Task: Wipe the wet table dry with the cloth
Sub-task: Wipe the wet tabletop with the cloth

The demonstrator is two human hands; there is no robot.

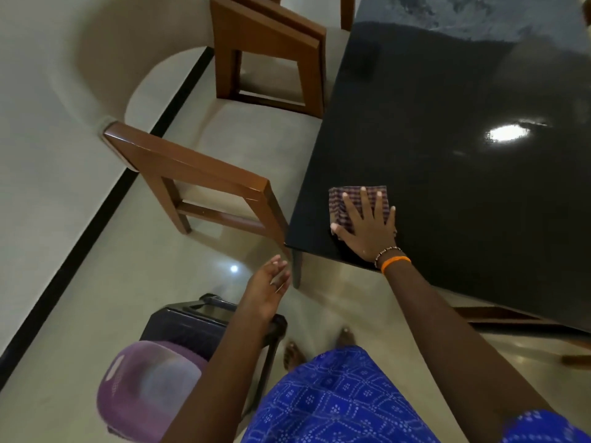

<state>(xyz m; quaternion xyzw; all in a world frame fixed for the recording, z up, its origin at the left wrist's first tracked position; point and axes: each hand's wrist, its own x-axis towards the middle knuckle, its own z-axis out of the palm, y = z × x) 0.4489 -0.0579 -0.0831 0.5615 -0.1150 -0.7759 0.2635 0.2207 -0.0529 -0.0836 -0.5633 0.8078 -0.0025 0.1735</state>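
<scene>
Head view: right hand (367, 228) spread flat on cloth (355, 198); chair (204, 183) beside table (447, 155) corner.

Home dining room: table (447, 107), wooden chairs (204, 183).

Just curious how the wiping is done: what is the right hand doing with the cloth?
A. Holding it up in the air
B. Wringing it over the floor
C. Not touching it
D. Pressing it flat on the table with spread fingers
D: the right hand lies with fingers spread on the checked cloth, which rests near the corner of the dark table.
</scene>
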